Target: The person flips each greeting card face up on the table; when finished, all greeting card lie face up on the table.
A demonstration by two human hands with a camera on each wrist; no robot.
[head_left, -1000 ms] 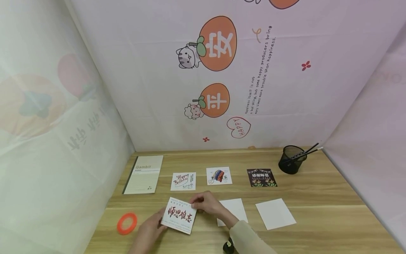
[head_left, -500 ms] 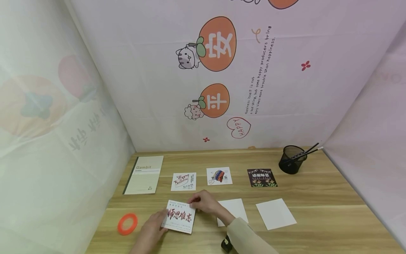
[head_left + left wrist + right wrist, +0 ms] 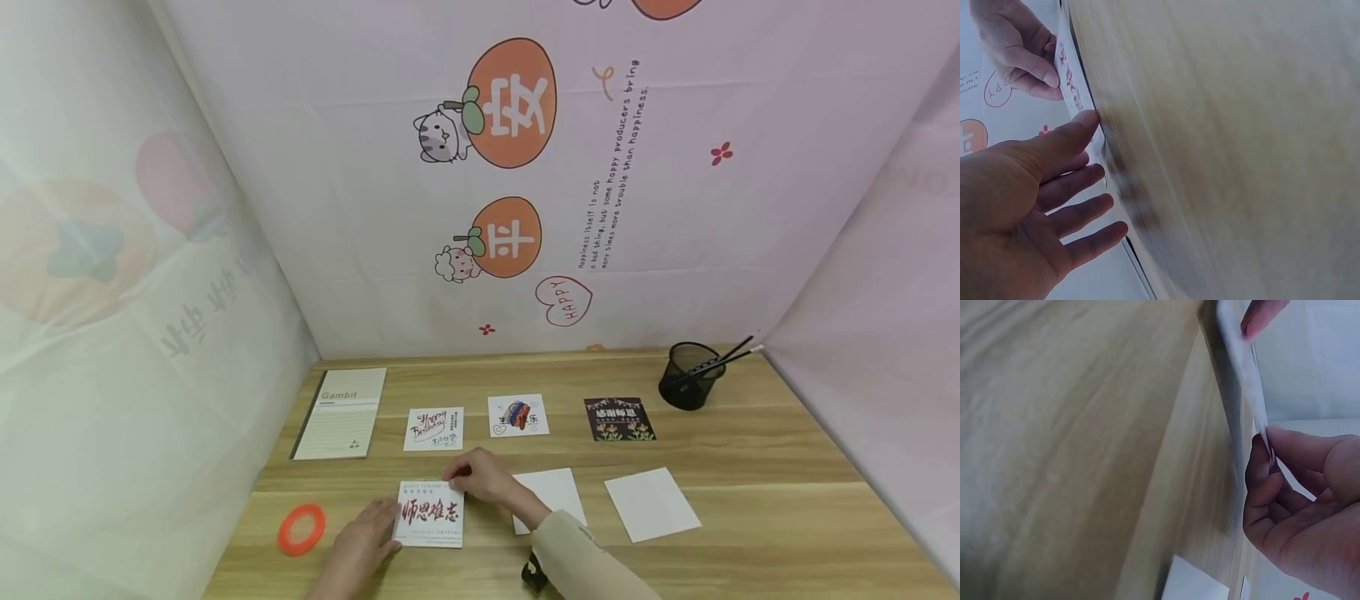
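Right wrist view: the right grip (image 3: 1319,506) pinches the far right corner of a square white card (image 3: 431,513) lettered "师恩难忘" in red. Left of it, the left grip (image 3: 1016,200), fingers loosely straightened, touches the card's left edge. Right of the right grip lies a blank white square (image 3: 558,492), partly covered by a forearm in a beige sleeve (image 3: 588,562); another white square (image 3: 652,504) lies farther right. An orange ring (image 3: 302,550) sits left of the left grip. Beyond both grips, the wood-grained surface (image 3: 787,508) carries a cream notepad (image 3: 341,421) marked "Gambit", a white card reading "Happy Birthday" (image 3: 434,429), a dark flowered card (image 3: 620,419) and a black mesh cup (image 3: 684,392).
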